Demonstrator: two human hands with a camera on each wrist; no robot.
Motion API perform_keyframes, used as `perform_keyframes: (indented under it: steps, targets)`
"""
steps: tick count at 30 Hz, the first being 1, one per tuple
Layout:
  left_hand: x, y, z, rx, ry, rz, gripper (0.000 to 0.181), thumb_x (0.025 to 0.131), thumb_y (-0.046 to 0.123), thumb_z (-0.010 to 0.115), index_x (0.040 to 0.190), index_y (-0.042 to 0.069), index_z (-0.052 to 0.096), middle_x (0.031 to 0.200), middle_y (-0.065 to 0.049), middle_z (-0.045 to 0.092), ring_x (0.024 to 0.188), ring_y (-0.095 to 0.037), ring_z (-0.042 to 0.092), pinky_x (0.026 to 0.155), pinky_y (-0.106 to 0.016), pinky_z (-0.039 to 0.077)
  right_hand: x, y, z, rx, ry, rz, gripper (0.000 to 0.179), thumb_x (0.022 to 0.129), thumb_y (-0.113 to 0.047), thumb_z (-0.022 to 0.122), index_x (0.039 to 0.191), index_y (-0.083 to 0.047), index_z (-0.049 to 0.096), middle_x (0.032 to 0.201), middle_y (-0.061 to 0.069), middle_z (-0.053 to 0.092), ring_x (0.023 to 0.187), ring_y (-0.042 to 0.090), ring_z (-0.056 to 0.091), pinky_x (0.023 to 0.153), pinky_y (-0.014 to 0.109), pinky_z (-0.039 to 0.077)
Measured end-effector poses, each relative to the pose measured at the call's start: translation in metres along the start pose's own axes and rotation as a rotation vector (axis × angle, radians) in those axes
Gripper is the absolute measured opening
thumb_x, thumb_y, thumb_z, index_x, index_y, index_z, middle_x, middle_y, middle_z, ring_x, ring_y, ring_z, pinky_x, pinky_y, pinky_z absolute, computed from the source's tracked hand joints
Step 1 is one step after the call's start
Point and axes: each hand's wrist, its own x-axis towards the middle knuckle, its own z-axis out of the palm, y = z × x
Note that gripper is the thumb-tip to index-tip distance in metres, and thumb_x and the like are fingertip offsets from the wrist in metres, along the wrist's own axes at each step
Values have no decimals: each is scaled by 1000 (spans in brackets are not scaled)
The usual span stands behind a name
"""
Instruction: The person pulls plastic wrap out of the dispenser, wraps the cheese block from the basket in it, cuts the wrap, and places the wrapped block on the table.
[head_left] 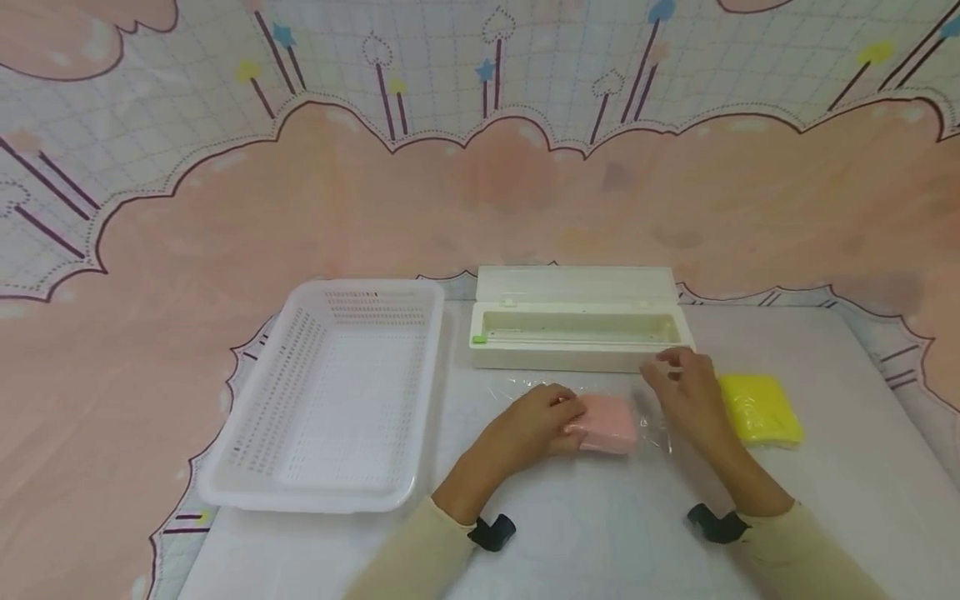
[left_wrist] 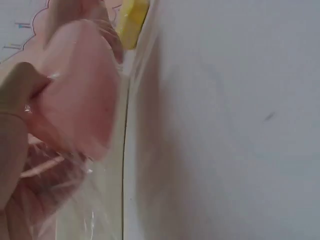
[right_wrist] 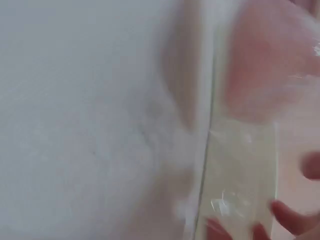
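My left hand [head_left: 532, 421] grips a soft-looking pink block [head_left: 606, 423] by its left side, raised off the table. Clear plastic film wraps the block; a loose flap of film [head_left: 654, 425] hangs at its right, and more film [left_wrist: 92, 210] trails by the left fingers in the left wrist view. Right of the block, my right hand [head_left: 686, 396] hovers before the dispenser box, its fingers bent and spread apart. No thing shows between them. Blurred right fingertips [right_wrist: 290, 217] appear low in the right wrist view. A yellow block [head_left: 759, 408] lies beside the right hand.
Behind the hands stands a cream dispenser box [head_left: 555, 358], its lid [head_left: 577, 285] raised and a green slider [head_left: 479, 339] at its left end. A white perforated basket [head_left: 431, 400] sits on the left of the white table [head_left: 600, 533]. Patterned cloth [head_left: 480, 208] hangs behind.
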Motion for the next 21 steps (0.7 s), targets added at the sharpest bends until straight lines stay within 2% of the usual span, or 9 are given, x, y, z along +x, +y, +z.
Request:
perform_keyframes:
  steps: [2,5,7,10,13,16,18,21]
  targets:
    - [-6,6,6,26,-34,-10,34,93,34,75,120,14,70,119,-4,69,109,-18,67,98,-25,52,2,3,-1,-38,-106,25,59,104,-49,52,139,-2,48,143,27,43,124,43,52,100,57,52]
    - [-16,14,10,22,-78,-46,36,91,38,76,118,15,70,117,-2,69,106,-16,67,95,-23,53,3,8,1,-118,-240,0,52,100,-40,61,136,-2,55,138,26,51,117,40,58,95,55,54]
    - [-21,19,9,13,-101,-78,41,90,45,76,120,17,70,120,-1,70,107,-16,68,94,-26,54,3,9,2,-166,-281,-9,49,99,-37,64,134,-5,58,136,24,56,114,37,59,94,54,54]
    - [-22,19,5,13,-91,-145,43,91,56,70,120,24,72,121,6,71,107,-16,67,88,-32,54,2,10,4,-192,-311,-56,43,99,-37,64,131,-9,62,127,17,66,109,31,63,91,51,56]
    - [-16,15,0,8,-65,-267,35,97,53,63,119,27,74,121,8,73,108,-18,66,83,-37,53,2,8,5,-191,-356,-104,35,100,-35,64,126,-12,67,118,9,71,103,25,64,88,47,57]
    - [-4,9,-1,-43,-78,-399,27,104,33,58,123,21,73,123,2,73,113,-22,66,87,-42,55,4,3,8,-201,-393,-164,28,98,-28,67,122,-14,70,115,5,71,103,22,64,90,48,57]
    - [5,5,2,-47,-143,-459,27,103,23,59,126,18,71,126,-2,72,116,-25,65,88,-46,54,6,-1,12,-226,-394,-211,26,95,-23,70,119,-12,71,113,5,71,103,23,63,92,49,56]
    - [17,1,5,-57,-241,-501,29,100,20,63,128,18,70,126,-4,70,116,-28,62,89,-50,51,13,-6,16,-267,-380,-273,22,92,-15,74,113,-10,72,107,5,70,98,23,63,91,49,55]
